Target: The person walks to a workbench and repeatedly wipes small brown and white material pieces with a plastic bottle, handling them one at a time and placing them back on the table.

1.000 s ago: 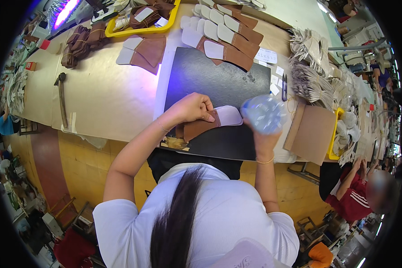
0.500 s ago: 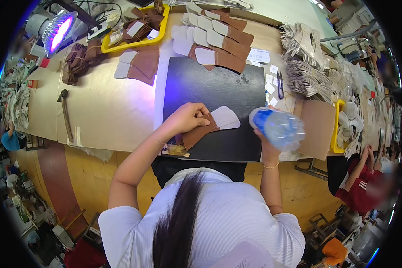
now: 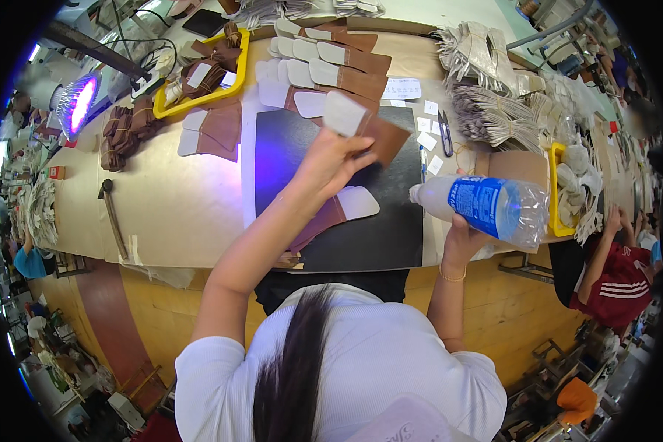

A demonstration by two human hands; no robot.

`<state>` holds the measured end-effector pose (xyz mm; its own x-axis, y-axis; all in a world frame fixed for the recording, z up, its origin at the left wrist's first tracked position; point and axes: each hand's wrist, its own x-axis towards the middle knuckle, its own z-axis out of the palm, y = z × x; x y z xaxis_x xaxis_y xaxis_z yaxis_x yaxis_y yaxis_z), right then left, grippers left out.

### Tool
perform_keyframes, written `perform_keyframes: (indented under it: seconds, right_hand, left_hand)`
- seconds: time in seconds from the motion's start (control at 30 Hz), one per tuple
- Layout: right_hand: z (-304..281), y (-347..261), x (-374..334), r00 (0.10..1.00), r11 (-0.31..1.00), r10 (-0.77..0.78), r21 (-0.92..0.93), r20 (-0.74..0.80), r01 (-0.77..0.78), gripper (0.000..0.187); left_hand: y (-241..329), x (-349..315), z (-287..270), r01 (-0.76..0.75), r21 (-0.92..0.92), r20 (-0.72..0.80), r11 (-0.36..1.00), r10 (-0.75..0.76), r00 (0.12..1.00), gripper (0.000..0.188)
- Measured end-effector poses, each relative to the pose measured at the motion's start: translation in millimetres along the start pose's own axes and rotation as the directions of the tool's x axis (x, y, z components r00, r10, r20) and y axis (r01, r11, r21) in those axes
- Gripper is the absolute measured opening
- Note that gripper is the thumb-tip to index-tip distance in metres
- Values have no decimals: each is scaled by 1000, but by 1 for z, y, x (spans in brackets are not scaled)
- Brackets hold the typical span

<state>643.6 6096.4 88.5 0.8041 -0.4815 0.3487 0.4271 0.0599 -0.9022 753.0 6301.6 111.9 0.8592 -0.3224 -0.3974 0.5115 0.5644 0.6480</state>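
My left hand [image 3: 337,160] pinches a brown and white leather piece [image 3: 385,138], lifted and slightly blurred over the far part of the black mat [image 3: 390,243]. Below my left wrist, another brown and white piece [image 3: 359,203] lies flat on the mat. Clasped in my right hand [image 3: 464,241] is a clear plastic bottle [image 3: 486,206] with a blue label; it is tipped on its side, its narrow end toward the mat. Rows of similar leather pieces [image 3: 361,79] overlap beyond the mat, and a smaller stack [image 3: 212,129] lies to its left.
A hammer [image 3: 109,214] and brown bundles [image 3: 121,136] lie on the left. Yellow trays [image 3: 241,87] stand at far left and right. Scissors [image 3: 445,132], paper tags [image 3: 426,140] and pale strip bundles [image 3: 493,114] are on the right. A lamp [image 3: 81,107] glows purple. A co-worker [image 3: 619,283] sits at right.
My left hand has lifted a leather piece off the mat and carried it away from me; another piece stays below. The bottle has tipped over sideways in my right hand.
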Motion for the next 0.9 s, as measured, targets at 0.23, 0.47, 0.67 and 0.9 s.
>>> perform_keyframes:
  seconds: [0.23, 0.47, 0.67, 0.9]
  right_hand:
    - [-34, -1, 3, 995, 996, -30, -82, -97, 22, 98]
    - [-52, -7, 5, 994, 989, -9, -151, -111, -8, 100]
    - [-40, -8, 9, 990, 966, -13, -256, -140, -24, 100]
    - [-5, -15, 10, 999, 997, 43, -63, -30, -45, 99]
  left_hand:
    - [-6, 129, 51, -270, -171, -12, 947, 272, 962, 47]
    - [16, 241, 7, -512, 161, -393, 844, 531, 751, 62]
    - [51, 229, 1, -617, 241, -427, 749, 653, 626, 70]
    - [80, 113, -21, -707, 698, 163, 112, 937, 309, 70]
